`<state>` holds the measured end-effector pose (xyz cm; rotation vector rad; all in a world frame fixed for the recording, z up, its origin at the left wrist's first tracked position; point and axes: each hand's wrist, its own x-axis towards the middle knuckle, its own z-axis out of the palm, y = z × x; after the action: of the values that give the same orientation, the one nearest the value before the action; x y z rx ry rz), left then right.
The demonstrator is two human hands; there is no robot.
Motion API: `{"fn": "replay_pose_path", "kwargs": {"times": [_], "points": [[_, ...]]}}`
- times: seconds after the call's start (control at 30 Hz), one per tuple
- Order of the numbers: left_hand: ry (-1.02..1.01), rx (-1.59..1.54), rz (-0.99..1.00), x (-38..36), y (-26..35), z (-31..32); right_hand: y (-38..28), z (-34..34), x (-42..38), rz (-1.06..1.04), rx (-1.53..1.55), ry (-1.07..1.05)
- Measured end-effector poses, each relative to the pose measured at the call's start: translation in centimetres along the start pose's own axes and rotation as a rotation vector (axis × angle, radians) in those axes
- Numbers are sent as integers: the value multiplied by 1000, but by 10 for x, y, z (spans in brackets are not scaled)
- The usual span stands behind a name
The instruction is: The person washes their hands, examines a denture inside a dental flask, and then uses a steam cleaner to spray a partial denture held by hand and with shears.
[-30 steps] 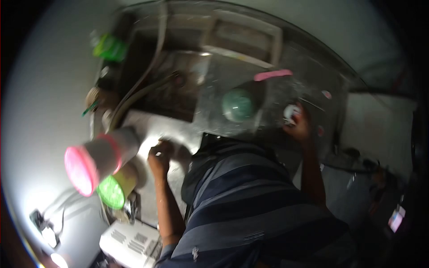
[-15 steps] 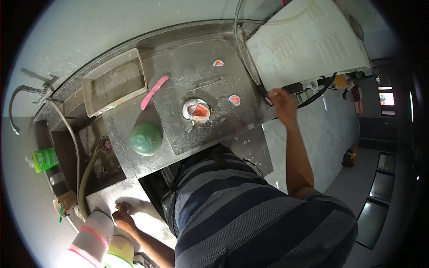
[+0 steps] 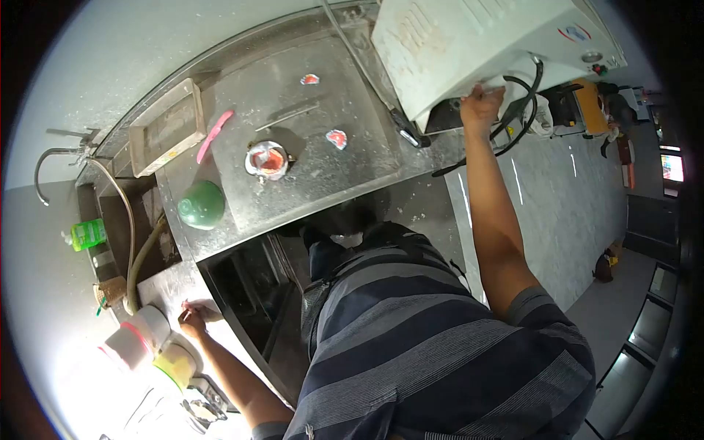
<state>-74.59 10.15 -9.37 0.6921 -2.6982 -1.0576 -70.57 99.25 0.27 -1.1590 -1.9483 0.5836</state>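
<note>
My right hand (image 3: 481, 110) reaches to the lower edge of a white metal machine (image 3: 455, 59), its fingers apart beside a black cable (image 3: 522, 121). A grey hose with a black end piece (image 3: 411, 133) lies just left of it on the steel counter. My left hand (image 3: 192, 320) is low at the left above the counter, fingers bent together; anything between them is too small to make out. White tubs (image 3: 150, 323) stand near it. At mid-counter, a round metal flask (image 3: 257, 165) holds a pink denture-like piece (image 3: 273, 160).
Two small pink-and-white pieces (image 3: 336, 139) (image 3: 310, 79), a metal strip (image 3: 287, 117), a pink spatula (image 3: 215, 136) and a green rubber bowl (image 3: 202, 205) rest on the counter. A shallow tray (image 3: 167, 126) sits beside the sink (image 3: 150, 216). A green bottle (image 3: 88, 235) stands at the left.
The view has turned right, showing more of the machine. My right hand has moved from beside the hose's black end up to the machine's lower edge. My left hand stays near the tubs.
</note>
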Motion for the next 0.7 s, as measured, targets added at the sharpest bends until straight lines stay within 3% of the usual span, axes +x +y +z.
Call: {"fn": "replay_pose_path", "kwargs": {"times": [0.03, 0.07, 0.1, 0.17, 0.2, 0.23, 0.3, 0.33, 0.37, 0.43, 0.47, 0.53, 0.6, 0.67, 0.7], "points": [[8, 28, 41, -2, 2, 1, 9, 4, 5, -28, 10, 45], [24, 248, -81, 5, 0, -2, 0, -3, 6, -57, 46, 17], [26, 249, -81, 2, -6, -4, -5, -6, 5, -56, 47, 16], [20, 307, -181, -10, 12, -9, -8, -8, 5, -199, -160, 72], [19, 179, -172, -13, 10, -9, -11, -9, 4, -72, -2, 34], [22, 170, -171, -15, -2, -8, -2, -6, 1, -77, 3, 39], [143, 209, -113, -13, -18, -5, 23, 5, -10, -423, -284, 150], [183, 229, -136, -15, -14, -4, 2, -18, -25, -226, 25, -97], [56, 122, -236, -4, -36, -10, -15, -40, -44, -228, 46, -164], [93, -314, -271, -27, -13, -12, -31, -80, -82, -195, 158, -375], [152, -254, -239, -29, -10, -10, -34, -97, -97, -158, 254, -518], [235, -181, -206, -30, -15, -20, 9, -109, -122, -173, 456, -444], [352, -69, -233, -30, -1, -21, 48, -140, -115, -34, 460, -364], [406, -65, -234, -44, 21, -23, 107, -167, -84, 75, 49, -207], [409, -56, -251, -52, 39, -24, 118, -181, -69, 32, -83, -174]]}}
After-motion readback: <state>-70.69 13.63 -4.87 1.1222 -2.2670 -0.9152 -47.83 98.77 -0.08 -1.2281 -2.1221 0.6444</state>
